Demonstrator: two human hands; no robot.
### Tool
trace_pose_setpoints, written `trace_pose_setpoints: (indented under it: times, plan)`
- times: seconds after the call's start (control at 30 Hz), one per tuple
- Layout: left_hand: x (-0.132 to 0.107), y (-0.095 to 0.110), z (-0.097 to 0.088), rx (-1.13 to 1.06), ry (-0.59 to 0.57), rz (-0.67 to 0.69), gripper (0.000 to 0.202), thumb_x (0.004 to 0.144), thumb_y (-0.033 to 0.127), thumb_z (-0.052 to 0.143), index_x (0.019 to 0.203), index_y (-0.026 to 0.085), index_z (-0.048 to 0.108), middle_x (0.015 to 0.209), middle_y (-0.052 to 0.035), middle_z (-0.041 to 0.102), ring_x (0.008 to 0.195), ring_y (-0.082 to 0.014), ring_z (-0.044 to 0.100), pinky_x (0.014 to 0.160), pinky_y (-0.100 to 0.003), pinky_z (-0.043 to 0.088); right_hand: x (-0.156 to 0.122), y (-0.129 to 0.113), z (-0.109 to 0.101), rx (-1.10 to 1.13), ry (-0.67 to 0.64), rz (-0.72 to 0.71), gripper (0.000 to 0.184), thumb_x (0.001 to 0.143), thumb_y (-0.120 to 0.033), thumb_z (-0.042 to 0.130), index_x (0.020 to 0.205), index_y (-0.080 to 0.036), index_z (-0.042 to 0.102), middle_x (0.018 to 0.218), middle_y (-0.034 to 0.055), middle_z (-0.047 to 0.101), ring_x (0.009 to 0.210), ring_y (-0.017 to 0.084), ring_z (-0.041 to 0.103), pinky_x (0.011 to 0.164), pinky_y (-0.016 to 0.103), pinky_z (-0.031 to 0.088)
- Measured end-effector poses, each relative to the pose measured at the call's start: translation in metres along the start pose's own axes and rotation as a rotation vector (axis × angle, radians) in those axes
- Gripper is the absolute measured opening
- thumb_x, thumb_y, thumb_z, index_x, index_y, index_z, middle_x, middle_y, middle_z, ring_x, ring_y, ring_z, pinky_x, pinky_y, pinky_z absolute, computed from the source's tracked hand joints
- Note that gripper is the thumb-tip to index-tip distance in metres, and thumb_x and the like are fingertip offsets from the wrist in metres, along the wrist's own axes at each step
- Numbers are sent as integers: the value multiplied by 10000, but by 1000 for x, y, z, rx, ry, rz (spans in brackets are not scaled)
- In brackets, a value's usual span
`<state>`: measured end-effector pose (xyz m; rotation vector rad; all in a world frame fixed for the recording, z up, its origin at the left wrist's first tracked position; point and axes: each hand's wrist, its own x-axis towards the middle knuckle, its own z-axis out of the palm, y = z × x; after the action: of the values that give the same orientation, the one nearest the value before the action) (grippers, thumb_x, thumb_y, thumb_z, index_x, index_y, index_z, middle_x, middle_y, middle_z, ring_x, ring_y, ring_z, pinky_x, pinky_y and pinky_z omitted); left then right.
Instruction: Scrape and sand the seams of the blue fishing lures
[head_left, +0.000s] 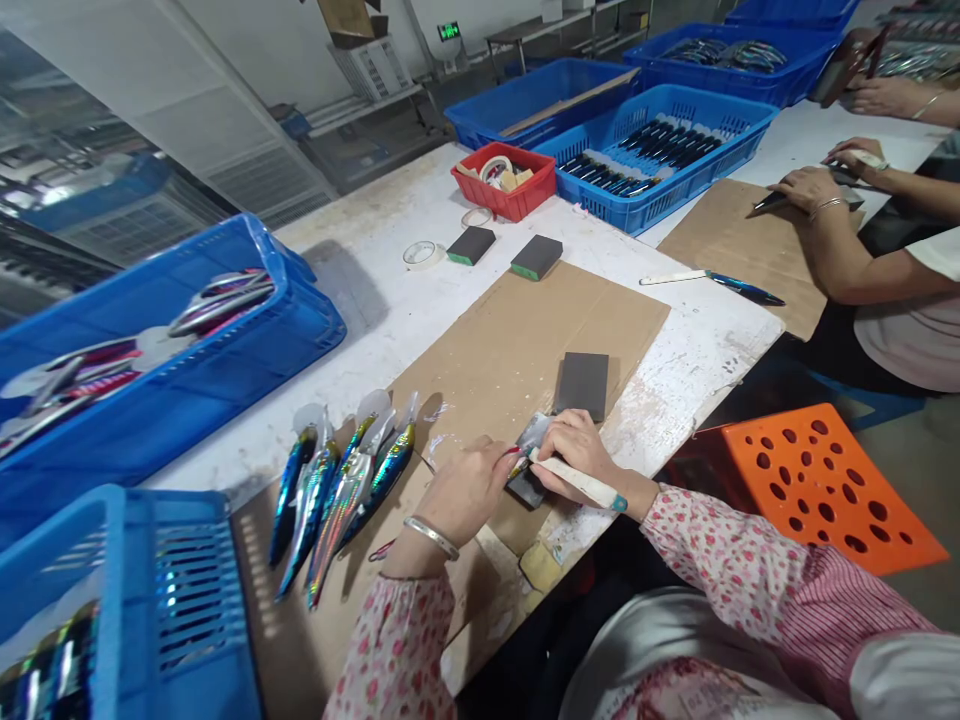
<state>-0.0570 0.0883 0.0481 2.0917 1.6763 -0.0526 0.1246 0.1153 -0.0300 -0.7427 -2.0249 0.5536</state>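
My left hand (469, 485), with a bangle on its wrist, is closed in a pinch on a fishing lure (517, 468). Most of that lure is hidden by my fingers; a clear lip (534, 430) seems to stick out from it. Wrapped round a white-handled tool (581, 482) with a teal end, my right hand (576, 445) meets the left at the lure; the tool's working tip is hidden. Beneath the hands lies a dark block (527, 490), and a grey sanding block (585, 385) rests just beyond. Several shiny blue lures (345, 490) lie left of my left hand.
Cardboard (517, 320) covers part of the white table. Farther back are two green-edged sanding blocks (537, 257), a tape roll (424, 255) and a red bin (517, 205). Blue crates (300, 320) hold lures. A co-worker's hands (810, 190) work at right, above an orange stool (832, 490).
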Motion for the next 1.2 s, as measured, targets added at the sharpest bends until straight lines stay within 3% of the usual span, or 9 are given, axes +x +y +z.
trace_pose_setpoints:
  times: [0.27,0.5,0.77,1.2]
  plan:
    - [0,2,-2,13,-25,-27,383,971,312,308,1005,164,660,920,-87,651,840,-193,608,773,-316,428,5,-3,-2,-22,-2,-63,240,918,-353,502,735,-199,473,678,-6,573,744,169,486,785,356,309]
    - [0,3,0,33,-2,-27,382,964,317,315,989,172,667,896,-81,648,822,-186,603,750,-303,430,2,0,0,0,-2,-25,207,885,-330,526,737,-203,457,696,-1,569,772,178,490,821,368,312]
    - [0,4,-2,20,-10,-20,385,960,314,308,960,173,666,883,-82,644,821,-187,602,757,-305,436,4,2,-2,-28,-75,-51,133,811,-242,566,717,-206,479,689,-8,560,794,180,491,820,362,298]
    - [-1,9,-1,73,-33,-66,374,958,307,317,997,178,666,929,-92,643,850,-206,623,764,-316,441,4,3,-4,19,-151,-27,175,778,-203,552,674,-209,412,653,-15,519,786,180,479,855,362,308]
